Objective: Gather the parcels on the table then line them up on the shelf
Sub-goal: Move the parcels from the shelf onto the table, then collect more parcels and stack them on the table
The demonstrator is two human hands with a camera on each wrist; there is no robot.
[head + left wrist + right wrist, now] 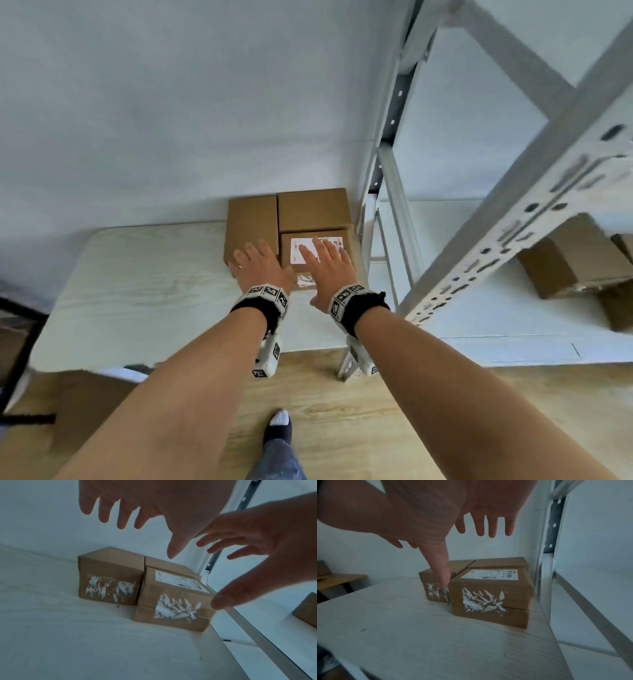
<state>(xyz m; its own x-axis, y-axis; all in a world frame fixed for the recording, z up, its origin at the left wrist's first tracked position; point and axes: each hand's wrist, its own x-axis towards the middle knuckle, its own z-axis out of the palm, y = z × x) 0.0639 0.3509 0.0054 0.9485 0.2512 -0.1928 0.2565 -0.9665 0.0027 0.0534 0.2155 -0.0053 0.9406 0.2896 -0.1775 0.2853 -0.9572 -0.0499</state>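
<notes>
Just beneath the spread, empty left hand (261, 268) and right hand (326, 265), three brown cardboard parcels (251, 226) sit bunched on the pale wood-grain table (137, 291) — gathering looks done — so next, likely, a two-handed grasp toward the grey metal shelf (513, 318).

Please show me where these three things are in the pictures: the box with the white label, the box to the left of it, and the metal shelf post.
labelled box (489, 574), right wrist view, on its white label.
left box (109, 561), left wrist view, on its top face.
shelf post (534, 205), head view, on the perforated front upright.
</notes>
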